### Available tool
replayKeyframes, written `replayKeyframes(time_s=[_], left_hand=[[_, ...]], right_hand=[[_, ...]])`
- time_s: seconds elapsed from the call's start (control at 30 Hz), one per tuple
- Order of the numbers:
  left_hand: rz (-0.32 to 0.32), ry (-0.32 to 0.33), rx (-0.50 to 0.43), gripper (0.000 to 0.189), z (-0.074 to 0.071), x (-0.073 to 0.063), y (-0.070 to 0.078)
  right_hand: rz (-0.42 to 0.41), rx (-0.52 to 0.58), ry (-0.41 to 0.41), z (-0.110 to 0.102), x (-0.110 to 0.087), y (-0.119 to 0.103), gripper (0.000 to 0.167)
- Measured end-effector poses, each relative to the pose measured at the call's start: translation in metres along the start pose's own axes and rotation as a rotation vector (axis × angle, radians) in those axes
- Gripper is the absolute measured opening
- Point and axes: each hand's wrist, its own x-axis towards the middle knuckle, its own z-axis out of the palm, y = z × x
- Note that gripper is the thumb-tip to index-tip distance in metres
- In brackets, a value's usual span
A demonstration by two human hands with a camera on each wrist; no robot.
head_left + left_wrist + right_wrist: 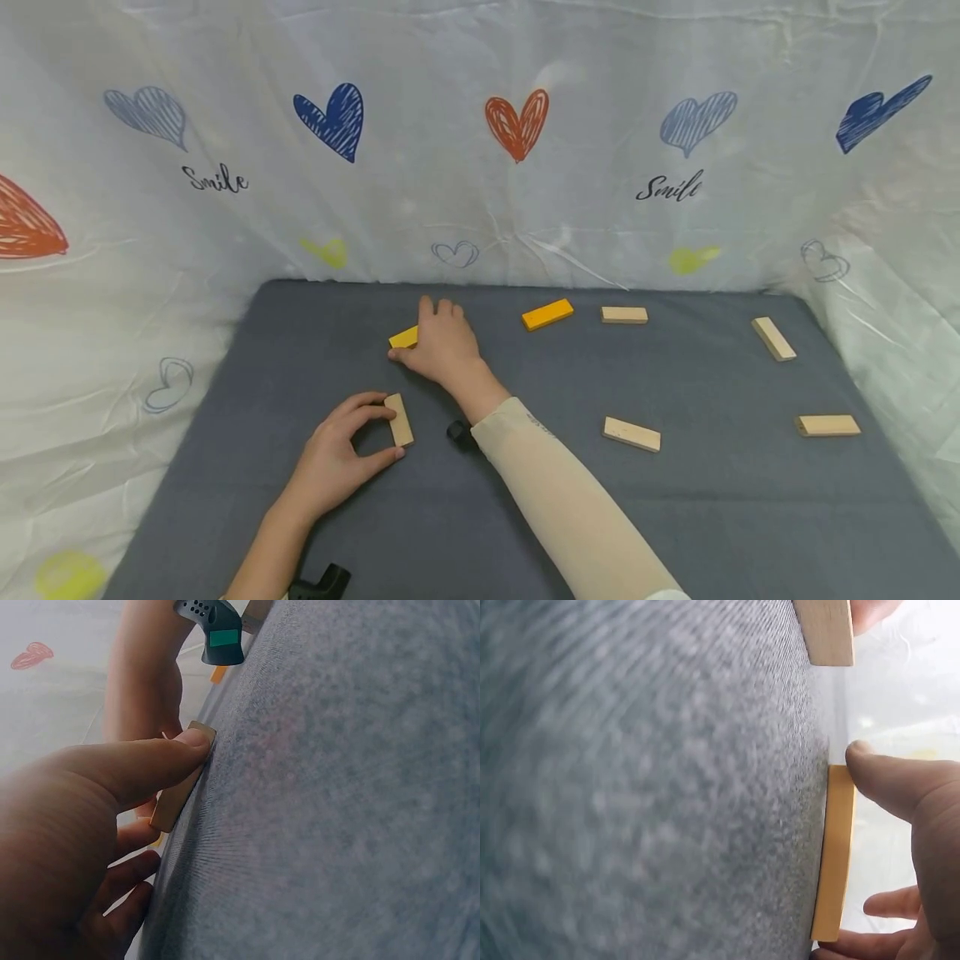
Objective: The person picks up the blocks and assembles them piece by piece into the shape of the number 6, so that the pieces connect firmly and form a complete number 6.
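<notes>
My left hand [333, 458] pinches a plain wooden block [400, 421] by its two ends, thumb at the near end and fingers at the far one. In the left wrist view that block [176, 796] lies close along the grey cloth under the thumb. Farther back, my right hand [446, 346] spans a yellow wooden block [403, 337], partly hidden beneath it in the head view. Seen from the right wrist, the yellow block [835, 855] has the thumb at one end and fingertips at the other.
An orange-yellow block [547, 315] and a plain block [624, 315] lie to the right at the back. More plain blocks lie at the centre right [632, 434], far right [774, 339] and right side [828, 426]. A white curtain with printed hearts [517, 125] borders the grey tabletop [525, 375].
</notes>
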Motion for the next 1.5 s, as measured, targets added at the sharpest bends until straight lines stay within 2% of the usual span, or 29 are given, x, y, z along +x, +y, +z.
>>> replayKeyframes(time_s=[0.27,0.5,0.8,1.1,1.33,1.5], left_hand=[[0.017,0.004,-0.001,0.049,0.004,-0.001,0.005],[0.037,-0.014,-0.030,0.049,0.012,0.002,0.006],[0.057,0.001,-0.065,0.051,0.014,0.008,0.013],[0.101,-0.009,-0.067,0.049,0.018,0.026,0.022],[0.135,-0.054,-0.104,0.045,0.034,0.052,0.035],[0.141,-0.094,-0.139,0.044,0.048,0.069,0.047]], right_hand=[[0.021,0.032,0.013,0.001,-0.002,0.005,0.093],[0.014,0.037,0.025,-0.007,-0.006,0.017,0.079],[0.013,0.119,-0.005,-0.022,-0.013,0.031,0.094],[-0.018,0.201,0.012,-0.046,-0.032,0.046,0.105],[-0.006,0.286,0.043,-0.058,-0.054,0.065,0.108],[-0.037,0.339,0.097,-0.064,-0.066,0.082,0.105]])
